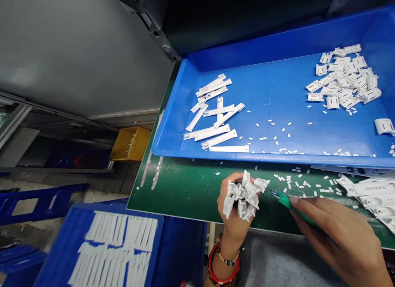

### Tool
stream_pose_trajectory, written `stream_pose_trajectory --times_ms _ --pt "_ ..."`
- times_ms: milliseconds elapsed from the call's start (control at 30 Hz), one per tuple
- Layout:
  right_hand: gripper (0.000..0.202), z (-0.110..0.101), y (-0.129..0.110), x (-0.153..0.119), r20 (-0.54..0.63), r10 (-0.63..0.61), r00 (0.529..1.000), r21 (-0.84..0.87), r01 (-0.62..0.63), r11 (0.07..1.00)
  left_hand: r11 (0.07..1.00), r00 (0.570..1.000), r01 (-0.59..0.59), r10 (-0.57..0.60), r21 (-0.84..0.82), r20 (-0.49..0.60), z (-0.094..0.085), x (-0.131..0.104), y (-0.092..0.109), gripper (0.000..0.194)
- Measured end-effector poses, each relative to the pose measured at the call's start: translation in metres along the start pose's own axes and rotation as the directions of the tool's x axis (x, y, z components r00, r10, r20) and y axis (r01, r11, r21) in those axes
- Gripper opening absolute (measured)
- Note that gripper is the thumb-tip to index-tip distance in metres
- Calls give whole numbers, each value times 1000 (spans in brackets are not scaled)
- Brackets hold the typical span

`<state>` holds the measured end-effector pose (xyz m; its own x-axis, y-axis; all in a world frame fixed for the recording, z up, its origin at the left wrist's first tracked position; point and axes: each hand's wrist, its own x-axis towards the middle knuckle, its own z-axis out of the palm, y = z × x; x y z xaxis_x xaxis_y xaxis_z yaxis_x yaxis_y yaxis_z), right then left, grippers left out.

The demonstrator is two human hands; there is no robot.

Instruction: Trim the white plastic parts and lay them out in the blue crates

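My left hand (230,213) is wrapped round a bundle of white plastic parts (243,196), whose ends point up towards the camera. To its right, my right hand (336,233) holds a green-handled tool (285,200), its dark tip near the bundle but apart from it. Both hands are at the near edge of the green table (185,192). Small white scraps (288,182) lie on the table beyond the tool.
A large blue tray (262,85) holds long white strips (216,130) and a pile of short white parts (345,81). More white parts (376,196) lie at right. Lower left, a blue crate (64,233) holds rows of strips. A yellow bin (121,145) stands beyond.
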<state>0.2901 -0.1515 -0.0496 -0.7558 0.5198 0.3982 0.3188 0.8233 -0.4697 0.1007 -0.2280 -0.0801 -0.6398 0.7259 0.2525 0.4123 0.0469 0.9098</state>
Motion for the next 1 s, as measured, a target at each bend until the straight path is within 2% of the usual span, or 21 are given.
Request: stream_pose_trajectory --times_ms 233,400,533,867,1000 --pt "46 8 0 -4 -73 -28 997 32 30 999 999 999 -31 30 -8 -29 -1 0 0 30" --pt "58 10 -5 -1 -146 15 989 36 -10 999 997 999 -39 38 -69 -5 0 -2 -3 32" --pt "69 11 -2 -4 -162 13 987 22 -10 1000 995 997 -74 75 -69 11 1 -3 -6 33" --pt "77 13 0 -5 -251 26 968 -24 -33 999 990 990 -139 140 -37 12 4 -3 -8 37" --pt "74 4 6 -5 -271 102 957 -111 -136 984 994 994 -107 106 -27 -29 3 2 -4 28"
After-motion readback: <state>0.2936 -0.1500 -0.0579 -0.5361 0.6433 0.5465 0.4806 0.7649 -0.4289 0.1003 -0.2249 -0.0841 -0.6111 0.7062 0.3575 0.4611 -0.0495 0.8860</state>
